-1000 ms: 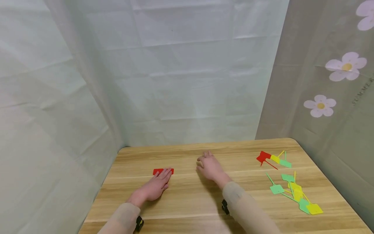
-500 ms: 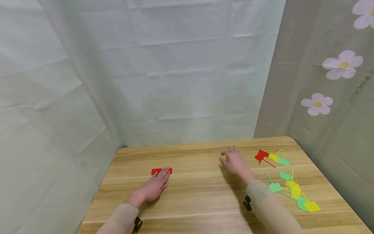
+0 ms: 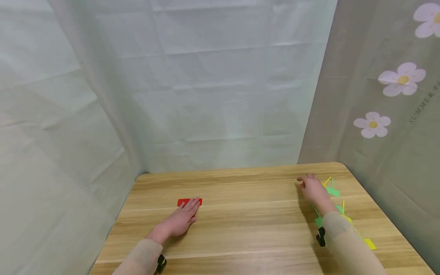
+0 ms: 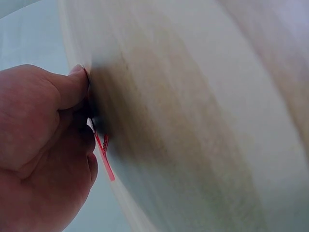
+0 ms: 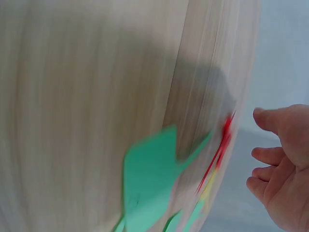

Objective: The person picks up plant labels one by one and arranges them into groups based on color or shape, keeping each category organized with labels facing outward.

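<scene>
My left hand [image 3: 178, 221] rests with straight fingers on red tag cable ties [image 3: 183, 201] lying on the wooden table. In the left wrist view, the thumb sits by the edge of the red piece, and a thin red strap [image 4: 105, 159] sticks out past the fingers. At the far right, my right hand [image 3: 313, 192] hovers with loosely bent fingers over more red tag cable ties [image 5: 226, 135], which it mostly hides in the head view. The right wrist view shows a gap between its fingers and the table, with nothing held.
Beside the right hand lie a green tag cable tie [image 3: 332, 191] and a yellow one. Nearer, under the right forearm, are several green and yellow ties, including a yellow tag [image 3: 370, 243]. A pale sheet [image 3: 220, 95] hangs behind the table [image 3: 233, 236].
The right hand has moved right across the table, from the middle to above the red ties at the far right. The left hand stays on its red ties.
</scene>
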`<state>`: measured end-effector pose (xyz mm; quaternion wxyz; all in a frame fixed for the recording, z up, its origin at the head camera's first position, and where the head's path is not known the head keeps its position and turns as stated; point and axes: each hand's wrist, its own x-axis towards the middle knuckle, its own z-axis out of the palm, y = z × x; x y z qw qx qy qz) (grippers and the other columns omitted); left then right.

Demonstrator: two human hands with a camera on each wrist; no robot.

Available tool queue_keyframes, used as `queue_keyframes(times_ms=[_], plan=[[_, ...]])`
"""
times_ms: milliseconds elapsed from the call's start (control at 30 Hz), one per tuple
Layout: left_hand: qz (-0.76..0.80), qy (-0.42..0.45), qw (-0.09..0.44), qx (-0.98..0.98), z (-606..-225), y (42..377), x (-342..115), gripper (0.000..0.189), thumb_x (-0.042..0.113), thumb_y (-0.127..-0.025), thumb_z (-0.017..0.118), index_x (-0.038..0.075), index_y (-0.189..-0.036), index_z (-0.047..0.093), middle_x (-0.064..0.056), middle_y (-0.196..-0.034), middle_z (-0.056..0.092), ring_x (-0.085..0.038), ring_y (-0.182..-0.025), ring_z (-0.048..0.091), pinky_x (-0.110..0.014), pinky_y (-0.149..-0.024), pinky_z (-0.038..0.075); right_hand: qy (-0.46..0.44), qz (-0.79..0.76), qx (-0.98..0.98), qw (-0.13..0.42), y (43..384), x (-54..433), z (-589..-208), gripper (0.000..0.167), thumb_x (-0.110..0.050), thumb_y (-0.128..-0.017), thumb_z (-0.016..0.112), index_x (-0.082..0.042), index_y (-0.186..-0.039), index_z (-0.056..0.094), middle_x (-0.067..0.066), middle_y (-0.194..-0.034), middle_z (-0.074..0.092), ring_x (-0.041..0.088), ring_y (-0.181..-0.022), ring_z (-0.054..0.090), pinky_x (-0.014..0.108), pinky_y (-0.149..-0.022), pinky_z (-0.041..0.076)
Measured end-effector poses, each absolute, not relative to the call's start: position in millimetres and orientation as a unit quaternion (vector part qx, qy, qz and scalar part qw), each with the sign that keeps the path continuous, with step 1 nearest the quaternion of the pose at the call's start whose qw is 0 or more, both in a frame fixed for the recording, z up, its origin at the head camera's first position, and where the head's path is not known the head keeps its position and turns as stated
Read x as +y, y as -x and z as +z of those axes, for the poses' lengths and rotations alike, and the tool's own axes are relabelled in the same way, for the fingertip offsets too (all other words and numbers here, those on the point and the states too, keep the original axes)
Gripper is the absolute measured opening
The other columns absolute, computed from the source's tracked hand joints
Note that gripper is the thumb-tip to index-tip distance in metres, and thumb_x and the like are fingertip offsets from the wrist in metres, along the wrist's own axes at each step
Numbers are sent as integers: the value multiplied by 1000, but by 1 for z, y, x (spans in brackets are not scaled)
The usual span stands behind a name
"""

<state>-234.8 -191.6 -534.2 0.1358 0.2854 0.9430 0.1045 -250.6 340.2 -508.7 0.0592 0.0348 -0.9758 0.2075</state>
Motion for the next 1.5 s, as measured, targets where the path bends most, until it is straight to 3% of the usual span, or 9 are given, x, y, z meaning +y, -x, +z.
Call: queue_keyframes(times_ms=[200,567,767,933,1167,1300,1500], plan=[[113,-289,143,940,-534,235,-189,64,24,-113,55,-2,-166,31,-17,-177,19,-35,-163,18,-58,-130,17,-9,182,-981,72,248,376,-517,31,1,-101,62,9,-131,65,39,-131,58,63,-132,43,72,-102,47],[99,-282,151,942,-538,236,-184,66,25,-113,55,1,-168,29,-14,-178,19,-33,-164,17,-56,-131,17,32,155,-986,44,249,397,-523,36,-6,-103,65,13,-134,60,47,-135,52,73,-129,39,76,-104,42],[101,-279,146,944,-537,235,-182,65,24,-113,55,-1,-167,30,-15,-177,19,-33,-164,17,-56,-131,17,47,139,-988,47,250,399,-522,33,-10,-104,67,8,-131,64,51,-136,48,73,-127,39,76,-94,49],[103,-278,144,944,-536,236,-183,64,25,-113,54,0,-167,30,-14,-178,19,-33,-164,17,-55,-131,16,52,121,-990,58,252,398,-521,33,-11,-101,72,6,-129,69,51,-137,48,74,-132,36,77,-98,47],[107,-279,143,944,-536,236,-185,64,24,-113,55,-1,-167,30,-15,-177,19,-34,-164,17,-56,-130,17,13,95,-991,99,259,401,-527,19,-11,-98,76,3,-111,77,47,-125,59,73,-127,42,75,-104,44],[110,-279,144,943,-535,236,-187,64,23,-113,55,-1,-167,30,-15,-177,20,-34,-163,17,-56,-130,17,-5,78,-991,110,263,402,-530,14,-10,-96,78,2,-103,78,43,-118,63,69,-122,46,72,-101,47],[114,-281,137,943,-535,235,-188,65,23,-112,57,-2,-166,32,-16,-177,22,-35,-163,20,-57,-130,18,-12,74,-991,110,264,401,-529,8,-8,-95,78,0,-96,78,43,-118,62,71,-125,44,73,-105,44]])
